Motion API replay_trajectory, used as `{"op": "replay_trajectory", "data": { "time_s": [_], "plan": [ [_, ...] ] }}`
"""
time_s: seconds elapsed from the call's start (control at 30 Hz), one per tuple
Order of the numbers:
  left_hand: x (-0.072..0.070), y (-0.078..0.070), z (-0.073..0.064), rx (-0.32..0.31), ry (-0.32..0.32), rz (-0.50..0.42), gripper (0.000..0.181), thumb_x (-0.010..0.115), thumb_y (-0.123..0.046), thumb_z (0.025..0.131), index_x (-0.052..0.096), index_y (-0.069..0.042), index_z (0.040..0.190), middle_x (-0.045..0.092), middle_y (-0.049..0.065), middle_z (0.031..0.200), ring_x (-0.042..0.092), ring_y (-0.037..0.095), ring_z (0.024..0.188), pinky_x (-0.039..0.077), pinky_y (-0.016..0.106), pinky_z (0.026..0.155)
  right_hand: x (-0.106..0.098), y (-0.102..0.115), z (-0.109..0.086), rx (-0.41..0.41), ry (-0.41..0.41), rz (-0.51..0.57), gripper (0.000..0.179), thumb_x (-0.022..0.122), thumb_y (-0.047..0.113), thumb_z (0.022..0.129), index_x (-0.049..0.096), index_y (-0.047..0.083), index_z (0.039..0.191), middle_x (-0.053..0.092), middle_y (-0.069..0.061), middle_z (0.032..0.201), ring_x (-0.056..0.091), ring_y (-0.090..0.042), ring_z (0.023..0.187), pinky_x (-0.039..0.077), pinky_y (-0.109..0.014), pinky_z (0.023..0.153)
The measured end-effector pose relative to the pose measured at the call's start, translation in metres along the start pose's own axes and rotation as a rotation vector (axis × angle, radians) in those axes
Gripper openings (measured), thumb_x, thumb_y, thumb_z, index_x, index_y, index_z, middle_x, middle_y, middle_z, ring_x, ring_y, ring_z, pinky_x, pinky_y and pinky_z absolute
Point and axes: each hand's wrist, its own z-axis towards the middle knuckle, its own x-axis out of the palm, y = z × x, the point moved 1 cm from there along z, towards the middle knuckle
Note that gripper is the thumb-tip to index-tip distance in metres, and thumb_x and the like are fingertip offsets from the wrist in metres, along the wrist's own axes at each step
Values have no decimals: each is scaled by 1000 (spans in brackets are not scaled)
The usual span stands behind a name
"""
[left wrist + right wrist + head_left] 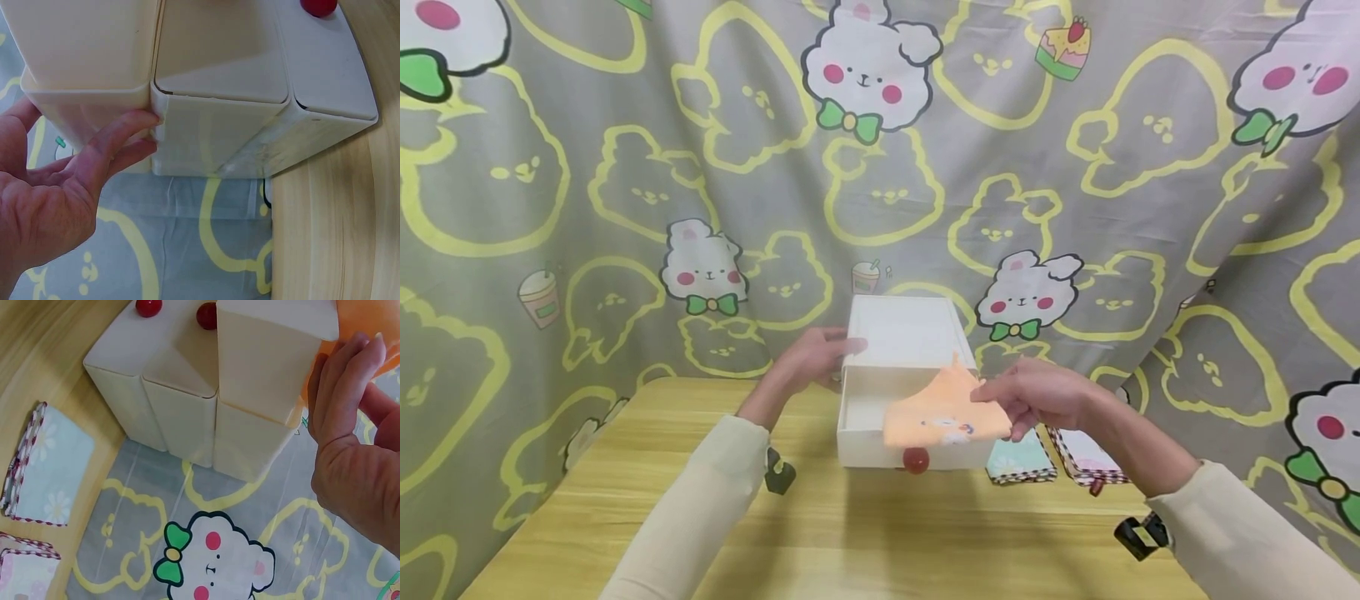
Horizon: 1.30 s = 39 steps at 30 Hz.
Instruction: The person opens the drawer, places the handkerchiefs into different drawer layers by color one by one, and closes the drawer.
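A white three-tier drawer cabinet [906, 329] stands on the table, its top drawer [868, 450] pulled out towards me. A red round knob [916, 460] sits on the drawer's front. My left hand [816, 358] rests against the cabinet's left side near the top; in the left wrist view its extended fingers [128, 128] touch the side wall. Over the open drawer, my right hand [1037, 396] pinches an orange cloth [936, 412] with a small printed figure. The cloth hangs across the drawer's right part and front edge. In the right wrist view, the hand partly hides the orange cloth [362, 319].
Right of the cabinet lie a folded mint cloth [1021, 458] with checked trim and a folded whitish-pink cloth [1086, 457]. More red knobs [149, 306] mark the lower drawers. A patterned grey curtain [880, 217] hangs behind the wooden table [700, 450].
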Motion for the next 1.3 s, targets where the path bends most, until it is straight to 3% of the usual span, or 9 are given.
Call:
{"op": "replay_trajectory", "data": {
  "time_s": [0.07,0.13,0.3,0.57,0.7,0.8,1.3],
  "plan": [
    [0,-1,0,0,2,3,77,71,-39,95,38,-4,155,63,24,136,62,42,124,65,49,77,0,0,-2,9,22,3,36,62,27,101,76,-6,101,75,-7,74,67,-8,55,62,-22,59],
    [1,-1,-1,2,2,6,77,71,-39,95,38,-4,155,62,24,136,62,42,124,65,49,77,0,0,-4,21,33,14,35,63,27,100,74,-3,86,72,-5,68,67,-8,54,62,-23,58],
    [1,-2,-2,4,6,13,77,70,-41,95,38,-5,155,62,23,137,62,42,124,65,49,78,0,0,-9,39,60,18,42,66,23,97,55,10,59,64,0,55,66,-8,50,60,-21,53],
    [0,-1,-2,11,13,11,76,70,-41,96,38,-5,155,62,24,137,61,41,126,65,49,80,-1,-3,-6,43,78,-1,44,67,22,96,52,12,57,61,2,53,64,-7,49,57,-18,50],
    [1,-1,-2,6,6,11,76,70,-41,95,39,-6,155,63,23,136,62,41,125,65,48,79,-1,-3,0,16,58,7,32,65,22,98,67,3,72,63,1,60,64,-7,53,59,-19,55],
    [1,-1,-2,2,2,8,76,70,-40,95,39,-7,155,64,22,135,63,40,124,65,48,78,0,-2,4,-9,42,13,28,63,20,100,75,-5,96,70,-2,70,63,-6,55,59,-18,58],
    [1,-2,-3,0,7,7,75,70,-39,96,39,-6,155,62,23,138,62,42,124,65,48,78,12,2,20,-75,-175,50,33,61,13,100,67,-17,113,77,-11,88,73,-13,71,64,-24,68]
  ]
}}
